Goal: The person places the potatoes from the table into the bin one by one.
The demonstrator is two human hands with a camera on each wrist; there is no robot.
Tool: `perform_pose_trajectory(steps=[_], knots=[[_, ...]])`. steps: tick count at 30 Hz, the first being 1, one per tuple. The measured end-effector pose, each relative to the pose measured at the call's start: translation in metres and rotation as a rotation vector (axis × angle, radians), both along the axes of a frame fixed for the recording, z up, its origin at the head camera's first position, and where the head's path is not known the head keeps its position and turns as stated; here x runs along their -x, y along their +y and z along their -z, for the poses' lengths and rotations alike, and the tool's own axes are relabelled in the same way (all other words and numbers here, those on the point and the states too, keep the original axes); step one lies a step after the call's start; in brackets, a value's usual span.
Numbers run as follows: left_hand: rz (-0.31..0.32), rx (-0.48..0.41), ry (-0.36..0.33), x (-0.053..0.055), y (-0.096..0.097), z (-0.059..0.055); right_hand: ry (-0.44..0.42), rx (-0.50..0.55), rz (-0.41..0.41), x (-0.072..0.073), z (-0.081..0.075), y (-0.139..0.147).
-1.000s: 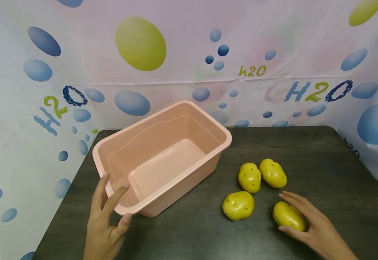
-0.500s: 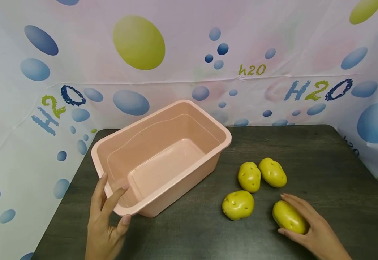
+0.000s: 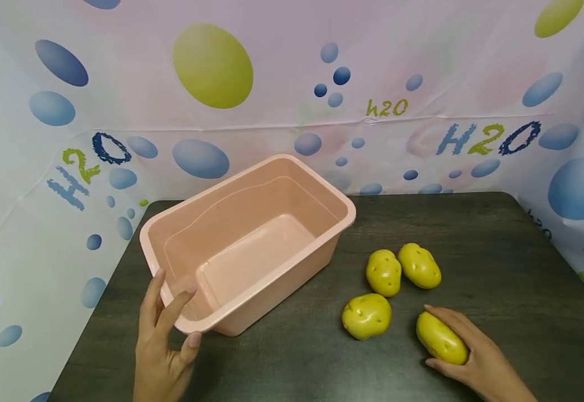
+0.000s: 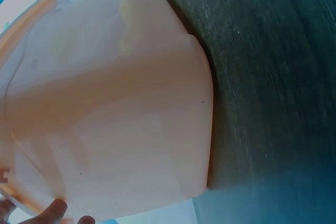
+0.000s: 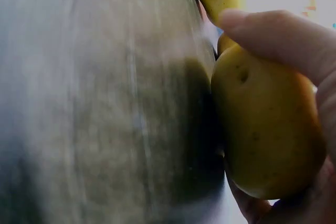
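Note:
My left hand (image 3: pixel 163 349) holds the near left corner of a pink plastic basin (image 3: pixel 292 283), fingers over the rim and thumb at its outer side. The left wrist view is filled by the basin's outer wall (image 4: pixel 115 103), with fingertips (image 4: pixel 55 209) at the lower left. At the lower right of the head view, my right hand (image 3: pixel 480 357) grips a yellow potato (image 3: pixel 440 338) between thumb and fingers. That potato (image 5: pixel 268 124) shows large and close in the right wrist view, the thumb along its upper side.
Three more yellow potatoes lie right of the basin: one nearer the front (image 3: pixel 367 316), one behind it (image 3: pixel 383 273), and one farther right (image 3: pixel 420 266). The dark wooden table (image 3: pixel 498 245) ends at a patterned cloth backdrop (image 3: pixel 282 67).
My right hand has closed in around the potato and moved it slightly left. The left hand stays at the basin corner. The head view has shifted a little.

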State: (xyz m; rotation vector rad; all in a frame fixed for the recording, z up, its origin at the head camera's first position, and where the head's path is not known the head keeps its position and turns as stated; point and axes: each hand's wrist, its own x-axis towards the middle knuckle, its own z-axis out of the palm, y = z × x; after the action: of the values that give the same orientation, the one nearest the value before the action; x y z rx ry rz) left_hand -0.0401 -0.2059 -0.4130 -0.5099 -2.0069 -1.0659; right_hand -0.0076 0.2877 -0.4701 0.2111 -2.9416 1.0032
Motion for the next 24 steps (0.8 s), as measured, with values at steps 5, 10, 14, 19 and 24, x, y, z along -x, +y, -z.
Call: perform_pose_trajectory(steps=[5,10,14,19,24], knots=[[-0.006,-0.025,-0.025,-0.002,0.0,0.006,0.037,0.022,-0.003,0.0,-0.002,-0.002],[-0.016,-0.047,-0.035,-0.003,0.0,0.011,0.115,0.06,-0.009,-0.002,-0.008,-0.005],[0.024,-0.09,-0.037,-0.002,0.001,0.013,0.143,0.078,-0.02,-0.002,-0.012,-0.007],[0.089,-0.149,-0.04,-0.002,0.002,0.014,0.169,0.099,-0.04,-0.001,-0.011,-0.006],[0.098,-0.158,-0.03,-0.001,0.003,0.011,0.189,0.105,-0.051,0.0,-0.016,-0.007]])
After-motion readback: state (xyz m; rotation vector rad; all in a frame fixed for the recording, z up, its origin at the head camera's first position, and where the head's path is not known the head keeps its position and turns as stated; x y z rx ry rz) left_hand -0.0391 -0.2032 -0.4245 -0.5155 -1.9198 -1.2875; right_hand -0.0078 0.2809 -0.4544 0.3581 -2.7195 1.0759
